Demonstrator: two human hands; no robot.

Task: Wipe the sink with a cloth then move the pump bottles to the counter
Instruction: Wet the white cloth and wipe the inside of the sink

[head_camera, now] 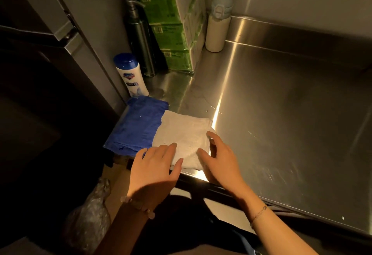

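Note:
A folded white cloth (pixel 184 134) lies at the front edge of a steel counter (pixel 281 103), beside a folded blue cloth (pixel 136 124) on its left. My left hand (pixel 155 168) rests flat on the white cloth's near left corner, fingers spread. My right hand (pixel 219 158) lies on the cloth's right edge with the thumb on top and the fingers apart. A dark pump bottle (pixel 141 39) stands at the back left against the wall. No sink is in view.
A white bottle with a blue cap (pixel 129 75) stands behind the blue cloth. Stacked green tissue packs (pixel 171 23) and a cream flask with a grey lid (pixel 218 25) line the back. A wet patch (pixel 199 99) marks the steel. A plastic bag (pixel 90 220) sits low left.

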